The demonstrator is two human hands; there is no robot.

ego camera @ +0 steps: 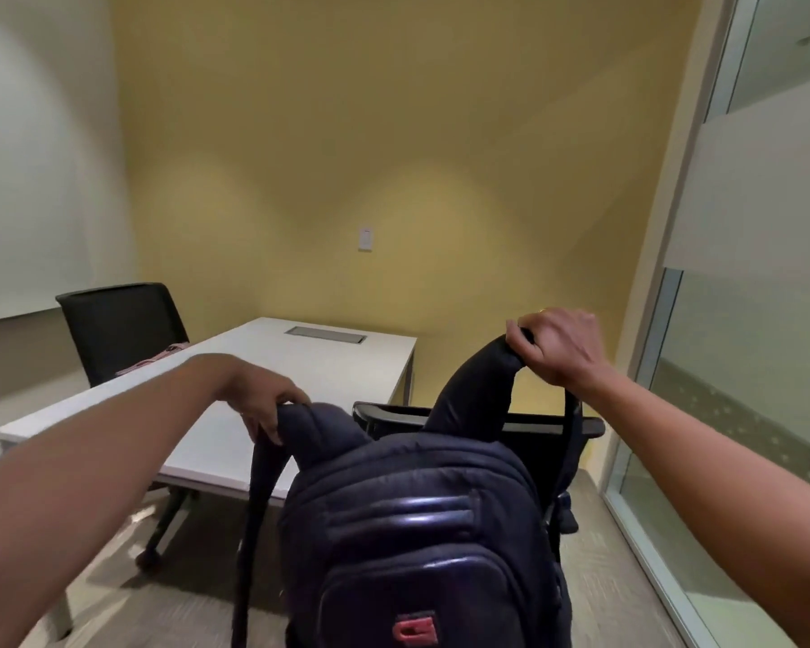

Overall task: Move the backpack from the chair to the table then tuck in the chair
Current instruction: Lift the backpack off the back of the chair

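A dark navy backpack (pixel 422 530) with a red logo hangs in front of me, held up by both shoulder straps. My left hand (pixel 263 399) grips the left strap at its top. My right hand (pixel 557 348) is closed around the right strap, raised higher. Behind the backpack, a black chair (pixel 552 425) shows only the top of its backrest; its seat is hidden by the bag. The white table (pixel 300 367) stands to the left and beyond the chair.
A second black chair (pixel 122 329) stands at the table's far left side, with a pink item (pixel 153 360) by the table edge. A grey cable hatch (pixel 326 333) sits in the tabletop. A glass partition (pixel 744 367) lines the right; yellow wall behind.
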